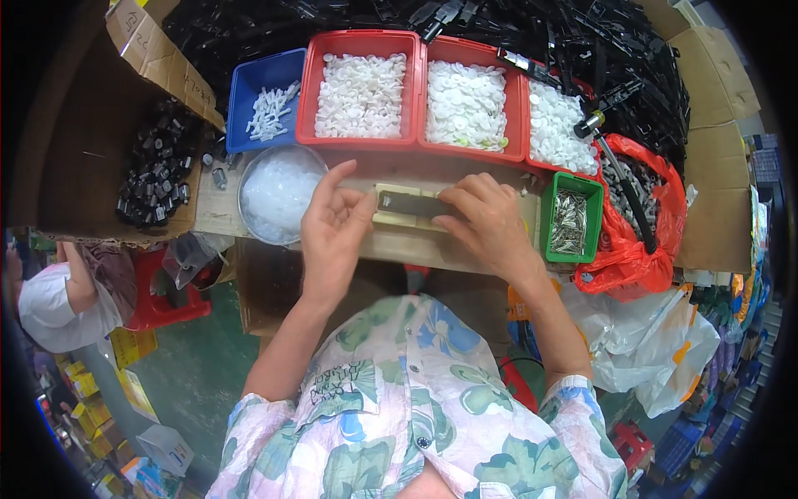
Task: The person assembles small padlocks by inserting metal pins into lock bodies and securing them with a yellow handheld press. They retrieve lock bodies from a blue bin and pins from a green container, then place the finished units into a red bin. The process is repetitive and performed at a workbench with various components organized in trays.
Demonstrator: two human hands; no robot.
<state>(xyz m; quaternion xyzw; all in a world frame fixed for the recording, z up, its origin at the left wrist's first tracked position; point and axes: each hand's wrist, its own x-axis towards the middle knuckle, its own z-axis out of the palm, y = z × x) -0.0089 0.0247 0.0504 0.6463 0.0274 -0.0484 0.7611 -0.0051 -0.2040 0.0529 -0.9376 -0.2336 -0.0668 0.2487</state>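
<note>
My left hand (337, 237) is raised between the round bowl (283, 193) of translucent white pieces and a cream-coloured holder (384, 214). One of its fingers points up; the others curl in toward the thumb, and whatever they pinch is too small to make out. In the holder lies a dark grey flat bar (407, 204). Thumb and fingers of my right hand (492, 224) close around the bar's right end, which they hide along with the holder's right end.
Behind stand a blue bin (235, 108) of white pegs and red bins (307, 91) of white discs. To the right are a green bin (592, 218) of metal pins, a red bag (673, 195) and a black-handled hammer (636, 195). A cardboard box (75, 158) with black parts sits left.
</note>
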